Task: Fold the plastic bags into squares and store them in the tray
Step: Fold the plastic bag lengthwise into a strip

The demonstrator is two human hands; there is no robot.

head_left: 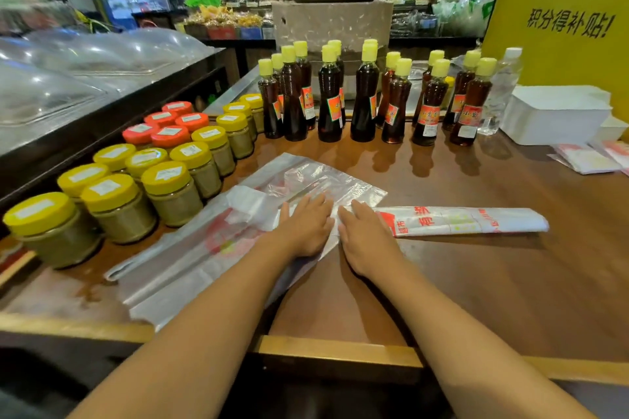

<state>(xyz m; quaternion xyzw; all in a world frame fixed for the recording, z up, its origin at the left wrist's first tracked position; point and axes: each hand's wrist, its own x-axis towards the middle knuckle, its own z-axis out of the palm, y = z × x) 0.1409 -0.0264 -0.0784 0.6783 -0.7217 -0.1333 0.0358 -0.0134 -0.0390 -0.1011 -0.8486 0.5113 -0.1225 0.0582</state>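
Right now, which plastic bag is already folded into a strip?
The bag with red print, right of the hands; the other bag lies spread out under both palms.

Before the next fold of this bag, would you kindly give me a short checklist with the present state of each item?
1. Both hands flat on the strip: left hand and right hand press it, ok.
2. Folded plastic bag lies as a narrow strip: ok.
3. Strip folded into a square: not ok.
4. Loose bags kept clear of the strip: not ok, they overlap.
5. White tray free to receive it: cannot tell.
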